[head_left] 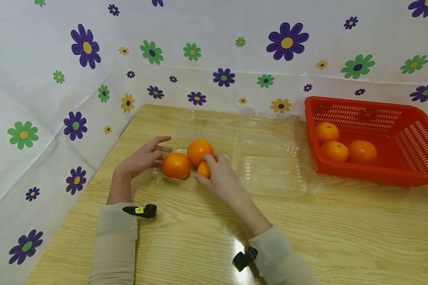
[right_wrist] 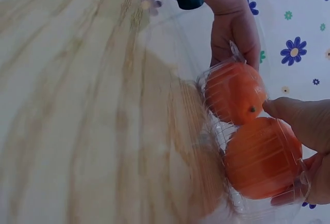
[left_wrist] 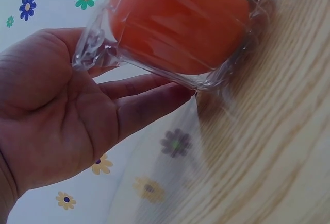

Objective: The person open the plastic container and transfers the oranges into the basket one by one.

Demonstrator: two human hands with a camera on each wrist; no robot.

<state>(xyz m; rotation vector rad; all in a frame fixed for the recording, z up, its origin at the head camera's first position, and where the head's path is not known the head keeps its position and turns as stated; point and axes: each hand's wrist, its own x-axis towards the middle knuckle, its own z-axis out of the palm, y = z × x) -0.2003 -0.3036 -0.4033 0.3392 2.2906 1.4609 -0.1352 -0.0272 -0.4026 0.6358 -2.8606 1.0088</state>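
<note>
Three oranges stand close together in a clear plastic clamshell box [right_wrist: 221, 136] on the table. My right hand [head_left: 219, 178] grips the nearest right orange [head_left: 203, 170], thumb in front and fingers over it. A second orange [head_left: 200, 152] sits just behind, and a third orange [head_left: 176, 165] lies to the left. Beside that left orange is my left hand [head_left: 142, 158], its fingers spread and relaxed. In the left wrist view, fingertips [left_wrist: 178, 94] of that hand come up against the clear plastic wall below the orange [left_wrist: 180, 23].
Another clear clamshell box [head_left: 274, 168] lies with its lid folded back, right of the oranges. Farther right stands a red plastic basket [head_left: 371, 172] holding three oranges [head_left: 362, 152]. A flowered white cloth [head_left: 199, 23] hangs behind and left of the wooden table [head_left: 185, 245].
</note>
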